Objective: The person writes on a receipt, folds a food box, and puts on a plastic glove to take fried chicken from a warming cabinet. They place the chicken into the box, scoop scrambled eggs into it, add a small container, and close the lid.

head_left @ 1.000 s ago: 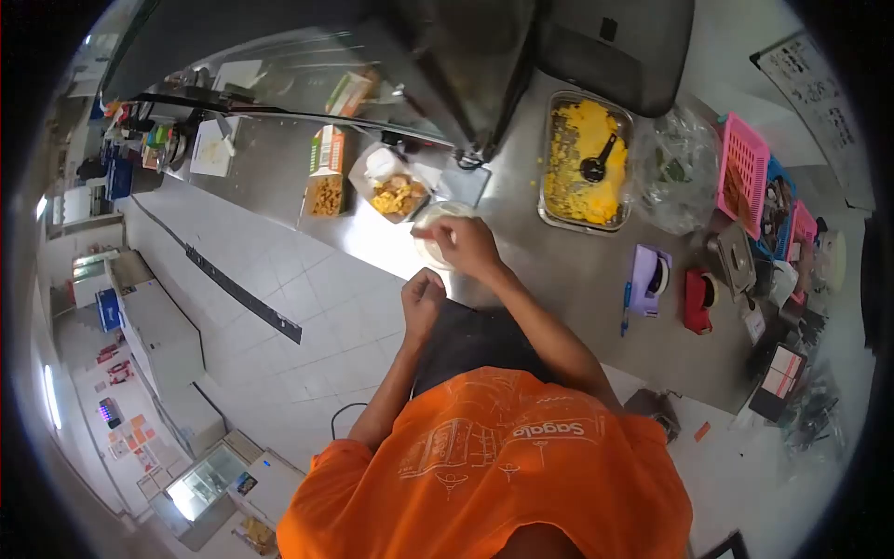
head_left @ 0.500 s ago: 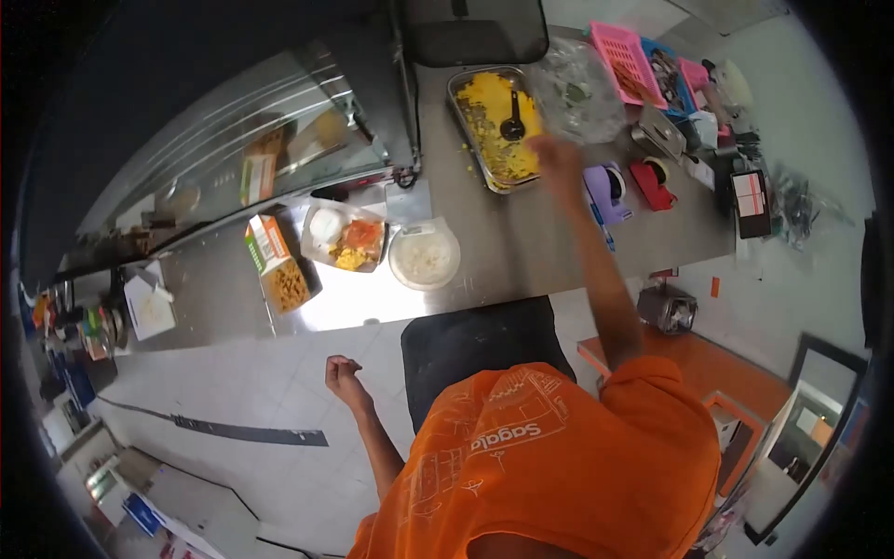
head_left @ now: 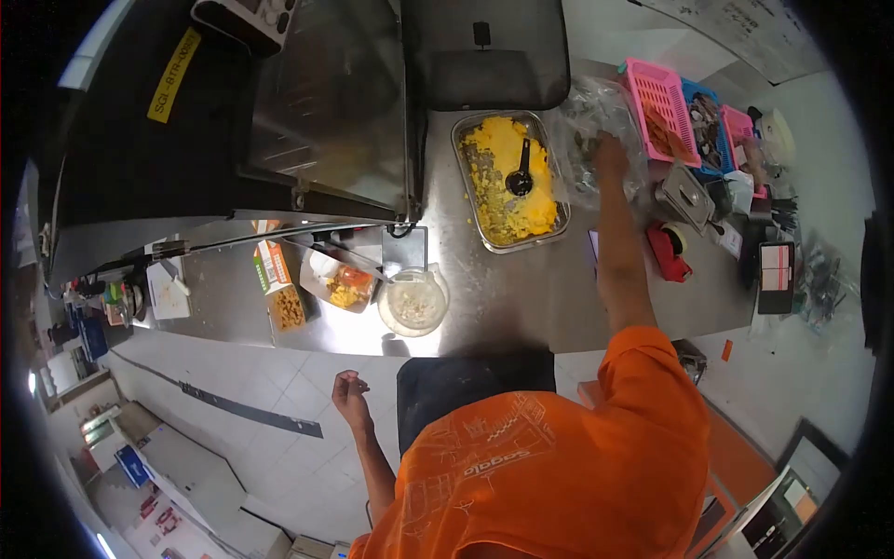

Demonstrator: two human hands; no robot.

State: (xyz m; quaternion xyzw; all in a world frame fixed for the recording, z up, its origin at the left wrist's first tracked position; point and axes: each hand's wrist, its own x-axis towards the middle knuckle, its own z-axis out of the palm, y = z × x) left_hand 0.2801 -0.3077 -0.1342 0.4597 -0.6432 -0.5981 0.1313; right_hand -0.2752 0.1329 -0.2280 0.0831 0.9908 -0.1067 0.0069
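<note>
My right hand is stretched far across the steel counter and rests on a crumpled clear plastic bag, to the right of a metal tray of yellow food with a black scoop in it. Whether its fingers grip the bag is hidden. My left hand hangs off the counter over the tiled floor, fingers curled, holding nothing. A round bowl of pale food stands at the counter's near edge, between both hands.
A plate of food and an orange carton lie left of the bowl. Pink baskets, a small steel pot and a red tape dispenser crowd the right. A glass display case rises behind.
My right hand left the bowl, passed over the yellow tray and reached right to the plastic bag. My left hand dropped from the counter edge to my side.
</note>
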